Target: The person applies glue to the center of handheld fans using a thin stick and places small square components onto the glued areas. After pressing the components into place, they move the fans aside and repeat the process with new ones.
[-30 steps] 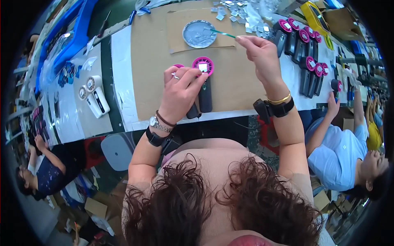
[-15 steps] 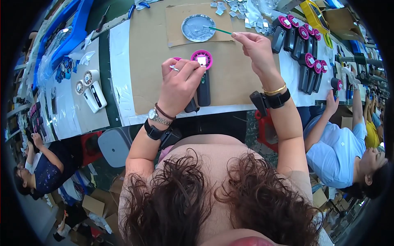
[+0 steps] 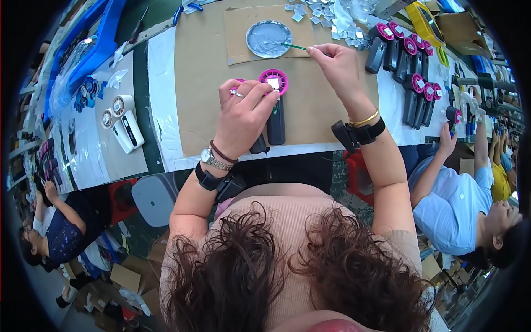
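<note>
My right hand (image 3: 338, 69) is closed in a pinch around a thin green stick (image 3: 294, 46). The stick's far end rests in the grey paste of a round shallow dish (image 3: 269, 24). Below the dish, two dark handheld fans lie side by side with their handles toward me. On the right-hand fan (image 3: 275, 124), a white square (image 3: 273, 83) covers the middle of the pink ring. My left hand (image 3: 243, 113) is closed, its fingertips against this fan just below the square. It hides most of the other fan (image 3: 258, 145).
Brown cardboard (image 3: 199, 83) covers the table under the fans. Several pink-ringed fans (image 3: 408, 50) stand in rows at the right, near small silvery squares (image 3: 323, 12). A white double-headed device (image 3: 126, 124) lies left, beside a blue bin (image 3: 94, 47). Co-workers sit on both sides.
My right hand has shifted slightly left, and the stick's tip sits a little nearer to me in the dish. The left hand stays at the fan.
</note>
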Action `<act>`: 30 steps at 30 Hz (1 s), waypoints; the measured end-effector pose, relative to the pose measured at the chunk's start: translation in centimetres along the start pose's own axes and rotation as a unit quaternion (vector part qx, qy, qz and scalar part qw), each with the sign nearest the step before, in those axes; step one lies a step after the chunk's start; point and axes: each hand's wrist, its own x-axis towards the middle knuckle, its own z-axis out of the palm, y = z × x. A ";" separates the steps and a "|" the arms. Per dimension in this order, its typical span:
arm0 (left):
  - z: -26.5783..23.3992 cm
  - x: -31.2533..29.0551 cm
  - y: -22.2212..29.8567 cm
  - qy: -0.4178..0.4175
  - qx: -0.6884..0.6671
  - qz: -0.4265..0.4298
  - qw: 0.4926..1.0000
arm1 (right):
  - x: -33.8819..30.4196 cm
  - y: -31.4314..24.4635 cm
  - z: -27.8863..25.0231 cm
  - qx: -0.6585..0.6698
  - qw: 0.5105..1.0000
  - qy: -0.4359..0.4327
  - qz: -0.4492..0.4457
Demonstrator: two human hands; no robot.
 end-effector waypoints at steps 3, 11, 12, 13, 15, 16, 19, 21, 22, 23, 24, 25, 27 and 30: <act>-0.3 0.4 0.0 0.000 -0.006 -0.002 1.000 | 0.3 0.1 -0.3 0.065 0.997 -0.017 0.042; -0.2 0.0 0.1 0.008 -0.014 -0.008 1.000 | -0.5 -3.1 -2.9 0.191 0.981 -0.027 0.013; -0.1 0.0 0.0 0.006 -0.015 -0.008 1.000 | -0.8 -3.4 -3.0 0.211 0.977 -0.018 -0.015; 0.0 0.0 0.0 0.008 -0.017 -0.009 1.000 | -0.7 -2.7 -2.7 0.211 0.977 -0.018 -0.014; 0.2 0.0 -0.1 0.013 -0.022 -0.010 1.000 | -0.2 -0.9 -1.1 0.084 0.994 0.007 -0.065; 0.2 0.0 -0.1 0.014 -0.021 -0.009 1.000 | -0.1 -0.7 -0.8 0.020 0.995 0.020 -0.091; 0.2 -0.1 0.0 0.012 -0.030 -0.008 0.999 | -0.7 -0.1 -1.8 0.078 0.996 0.001 -0.037; 0.2 -0.2 0.0 0.012 -0.029 -0.010 0.999 | -0.9 -0.7 -1.9 0.109 0.994 -0.013 -0.010; 0.2 -0.2 0.0 0.013 -0.031 -0.010 0.999 | -0.9 -1.2 -2.1 0.131 0.991 -0.023 0.011; 0.1 -0.3 0.0 0.014 -0.034 -0.010 0.999 | -0.8 -1.6 -2.3 0.152 0.987 -0.032 0.032; 0.1 -0.4 0.0 0.015 -0.032 -0.011 0.999 | -0.7 -1.8 -2.4 0.173 0.983 -0.041 0.053; 0.1 -0.5 0.0 0.013 -0.029 -0.013 0.999 | -0.7 -1.8 -2.6 0.173 0.983 -0.040 0.052; 0.1 -0.7 0.1 0.009 -0.023 -0.017 1.000 | -0.5 -1.8 -3.0 0.223 0.970 -0.062 0.077; 0.1 -0.7 0.2 0.013 -0.026 -0.022 0.999 | -0.5 -2.1 -3.6 0.259 0.958 -0.076 0.093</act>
